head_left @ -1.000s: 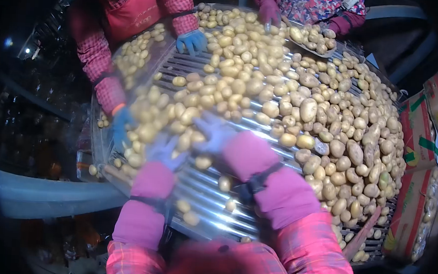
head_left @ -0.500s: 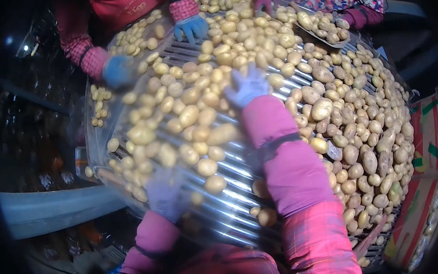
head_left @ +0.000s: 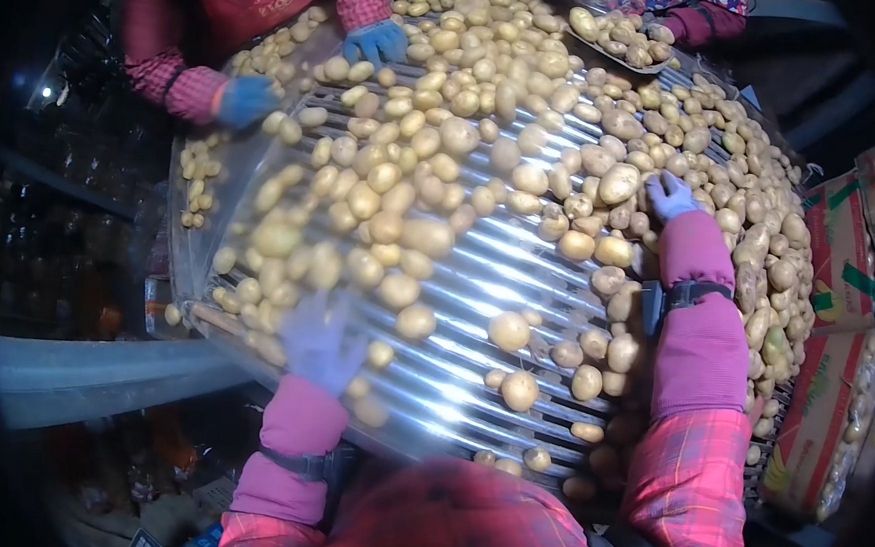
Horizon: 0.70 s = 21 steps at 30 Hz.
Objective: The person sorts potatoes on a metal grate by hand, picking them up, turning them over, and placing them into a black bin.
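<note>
Light-skinned potatoes (head_left: pixel 370 201) cover much of a slatted metal rack (head_left: pixel 458 350). My left hand (head_left: pixel 321 345), in a pale purple glove, is over the near left of the rack beside several potatoes. Its fingers look spread, though motion blurs them. Against the large heap of potatoes (head_left: pixel 732 206) on the right rests my right hand (head_left: pixel 673 196), gloved alike. Its fingers are apart and touch the potatoes, with none visibly gripped. Between my arms, loose potatoes (head_left: pixel 508 331) lie scattered on the bars.
Across the rack, a co-worker's blue-gloved hands (head_left: pixel 377 41) are among potatoes at upper left. Another person's sleeve (head_left: pixel 701 24) shows near a potato-filled scoop or tray (head_left: pixel 622 42). Printed cardboard boxes (head_left: pixel 819 417) stand at right; a pale rail (head_left: pixel 120 379) runs at left.
My right hand has moved right from the middle potatoes to the right heap. Potatoes now lie scattered on the bars between my arms. The co-worker's lower blue-gloved hand has moved up and right.
</note>
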Motion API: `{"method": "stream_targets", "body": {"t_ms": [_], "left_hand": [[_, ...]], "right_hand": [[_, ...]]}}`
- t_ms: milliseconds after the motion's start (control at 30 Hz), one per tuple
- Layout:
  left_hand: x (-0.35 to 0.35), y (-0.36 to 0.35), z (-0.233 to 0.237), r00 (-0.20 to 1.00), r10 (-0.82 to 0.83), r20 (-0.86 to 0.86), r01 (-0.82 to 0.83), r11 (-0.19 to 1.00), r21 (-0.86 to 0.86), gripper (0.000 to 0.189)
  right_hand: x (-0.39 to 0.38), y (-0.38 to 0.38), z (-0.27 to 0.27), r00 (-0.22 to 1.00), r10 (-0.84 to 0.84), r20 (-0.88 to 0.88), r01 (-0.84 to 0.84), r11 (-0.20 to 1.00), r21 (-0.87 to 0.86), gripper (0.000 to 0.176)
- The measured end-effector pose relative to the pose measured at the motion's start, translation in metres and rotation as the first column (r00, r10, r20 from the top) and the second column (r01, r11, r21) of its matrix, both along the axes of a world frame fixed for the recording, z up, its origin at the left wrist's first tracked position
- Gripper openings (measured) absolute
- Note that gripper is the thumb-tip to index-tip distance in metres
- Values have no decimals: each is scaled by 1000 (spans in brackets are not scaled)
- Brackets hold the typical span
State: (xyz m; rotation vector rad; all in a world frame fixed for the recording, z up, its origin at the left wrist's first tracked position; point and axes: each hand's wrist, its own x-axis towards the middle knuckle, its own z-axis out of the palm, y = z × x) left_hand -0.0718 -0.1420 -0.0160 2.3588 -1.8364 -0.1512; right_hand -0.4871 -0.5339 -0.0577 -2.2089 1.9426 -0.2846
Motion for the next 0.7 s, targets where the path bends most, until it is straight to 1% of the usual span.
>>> {"method": "stream_targets", "body": {"t_ms": [33, 100, 133, 167, 233, 300, 367, 400, 433, 500, 533, 567, 600, 633, 667, 700], "left_hand": [[1, -2, -2, 1000, -5, -11, 5, 1000, -2, 54], [3, -1, -8, 1000, -2, 13, 3, 999, -41, 53], [1, -3, -5, 1000, 20, -2, -20, 999, -29, 53], [1, -4, -6, 1000, 13, -7, -14, 999, -33, 53], [3, -4, -8, 983, -67, 173, 114, 952, -285, 49], [5, -3, -8, 987, -62, 149, 103, 953, -283, 47], [5, -1, -10, 999, 19, 30, -17, 997, -72, 51], [7, -1, -14, 999, 32, 41, -29, 998, -63, 50], [8, -1, -17, 999, 25, 37, -23, 997, -70, 50], [13, 4, -26, 997, 12, 72, -1, 989, -145, 50], [15, 6, -34, 994, 1, 111, 21, 980, -198, 50], [18, 8, -35, 994, -7, 109, 27, 983, -184, 50], [19, 8, -37, 993, -10, 117, 34, 978, -207, 50], [18, 8, -39, 993, -14, 119, 41, 973, -229, 49], [19, 7, -41, 992, -4, 126, 33, 973, -229, 48], [20, 6, -42, 994, -13, 108, 37, 974, -224, 48]], "right_hand": [[21, 20, 17, 1000, 8, -11, -9, 998, -69, 54], [33, 13, 14, 974, 228, 11, -228, 971, 66, 48], [44, 16, 17, 915, 357, 187, -370, 928, 40, 49], [63, 23, 21, 806, 476, 351, -503, 864, -15, 50], [114, 73, 25, 891, 227, 394, -287, 953, 100, 52], [141, 90, 18, 864, 380, 331, -448, 880, 159, 53], [175, 154, 69, 883, 462, 87, -469, 855, 222, 56], [182, 177, 49, 825, 549, 132, -560, 826, 64, 55], [185, 196, 27, 749, 643, 159, -636, 765, -99, 53], [186, 231, 43, 766, 624, 156, -600, 781, -175, 53], [177, 216, 56, 646, 688, 332, -724, 690, -21, 53], [158, 221, 92, 735, 464, 495, -569, 819, 77, 46], [137, 194, 45, 894, 418, 161, -397, 906, -147, 37], [108, 169, 66, 935, 228, 272, -261, 961, 90, 35], [71, 165, 78, 962, 213, 172, -191, 972, -133, 36], [34, 153, 69, 987, 90, -134, -128, 943, -307, 42]]}}
